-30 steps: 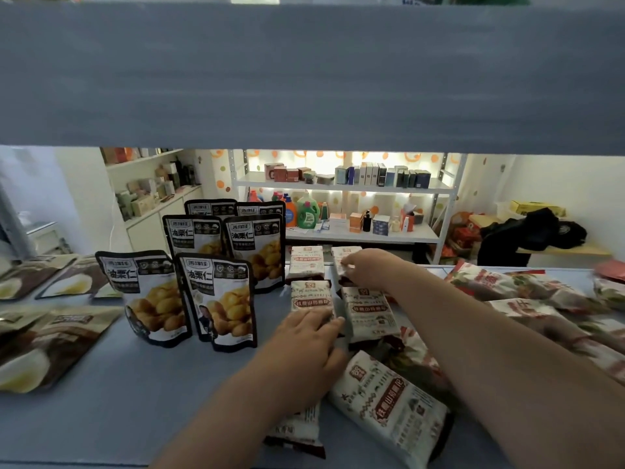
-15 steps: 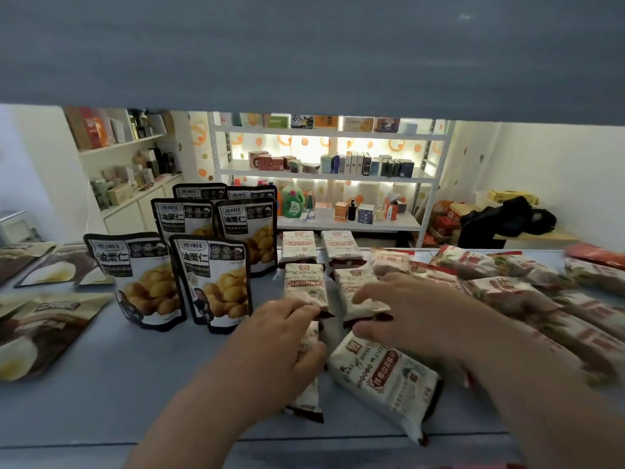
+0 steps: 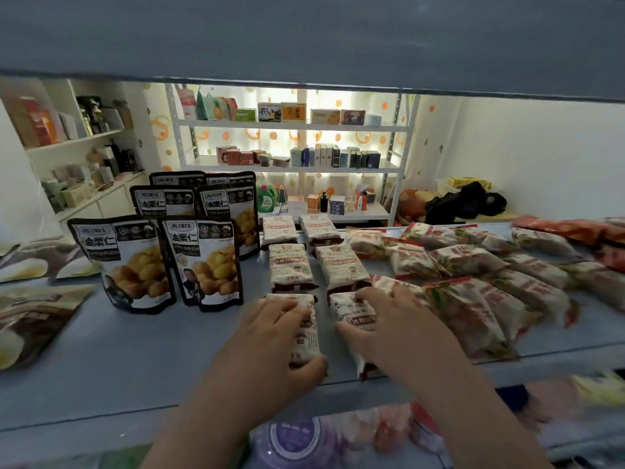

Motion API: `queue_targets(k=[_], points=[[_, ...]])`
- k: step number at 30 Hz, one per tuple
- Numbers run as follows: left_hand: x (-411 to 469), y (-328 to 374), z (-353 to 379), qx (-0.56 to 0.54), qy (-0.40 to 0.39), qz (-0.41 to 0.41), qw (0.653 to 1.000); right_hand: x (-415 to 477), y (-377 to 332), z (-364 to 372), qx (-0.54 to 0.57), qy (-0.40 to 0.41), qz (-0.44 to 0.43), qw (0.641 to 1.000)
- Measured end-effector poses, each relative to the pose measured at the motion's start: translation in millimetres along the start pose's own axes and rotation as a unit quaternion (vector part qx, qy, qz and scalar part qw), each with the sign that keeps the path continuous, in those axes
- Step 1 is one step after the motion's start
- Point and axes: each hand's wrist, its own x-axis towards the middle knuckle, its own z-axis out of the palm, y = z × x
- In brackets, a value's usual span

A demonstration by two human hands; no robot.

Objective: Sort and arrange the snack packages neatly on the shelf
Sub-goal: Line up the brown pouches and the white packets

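Left hand (image 3: 270, 336), right hand (image 3: 389, 326) grip packets (image 3: 351, 309); pouches (image 3: 203, 262): 油栗仁

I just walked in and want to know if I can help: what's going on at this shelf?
A person is lining up white, red-labelled snack packs in two columns on the grey-blue shelf. The left hand grips the front-left pack, the right hand holds the front-right pack beside it. Four matching packs lie in rows behind. Black stand-up pouches stand to the left; a loose pile of red-and-white packets lies unsorted on the right.
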Motion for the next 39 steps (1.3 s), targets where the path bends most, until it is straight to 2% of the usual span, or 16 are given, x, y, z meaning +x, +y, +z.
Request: queue_targets(k=[6, 8, 10, 12, 15, 17, 23, 26, 29, 31, 33, 36, 39], points=[[-1.5, -1.2, 0.7, 0.008, 0.024, 0.017, 1.000, -1.7, -6.7, 14.2, -0.021, -0.001, 0.036, 0.999], [4.5, -0.8, -4.5, 0.006, 0.035, 0.012, 0.999, 1.5, -3.1, 10.6, -0.035, 0.066, -0.021, 0.997], [19.6, 0.7, -8.3, 0.010, 0.040, 0.028, 0.999, 14.3, -1.2, 6.6, -0.017, 0.127, -0.121, 0.984], [39.0, 3.7, -10.5, 0.024, 0.012, 0.036, 0.999, 34.5, -2.0, 5.4, -0.010, 0.102, -0.182, 0.978], [60.4, 5.9, -7.8, 0.053, -0.070, 0.002, 0.996, 58.9, -4.0, 10.8, -0.045, -0.034, -0.149, 0.987], [65.3, 5.1, -4.0, 0.054, -0.096, -0.019, 0.994, 65.2, -4.5, 13.3, -0.046, -0.086, -0.135, 0.986], [58.8, -4.1, -1.4, 0.096, -0.043, -0.001, 0.994, 68.3, -12.3, 19.3, -0.027, -0.098, -0.140, 0.985], [53.6, -5.2, -3.6, 0.063, -0.021, -0.023, 0.998, 71.7, -14.0, 20.6, -0.017, -0.103, -0.142, 0.984], [52.7, 1.7, -6.0, 0.028, -0.007, -0.011, 1.000, 71.2, -16.3, 19.2, 0.010, -0.099, -0.148, 0.984], [49.9, 1.0, -9.9, 0.028, 0.023, -0.018, 0.999, 65.6, -15.0, 15.2, 0.046, -0.057, -0.171, 0.982], [40.2, -2.3, -11.4, 0.011, 0.062, 0.009, 0.998, 52.5, -6.2, 8.0, 0.091, -0.005, -0.198, 0.976], [15.4, -7.6, -11.4, -0.005, 0.036, 0.031, 0.999, 30.4, 12.5, 0.1, 0.104, -0.026, -0.229, 0.967], [3.9, -9.5, -7.4, 0.023, 0.023, 0.032, 0.999, 17.3, 24.8, 5.1, 0.072, -0.063, -0.215, 0.972]])
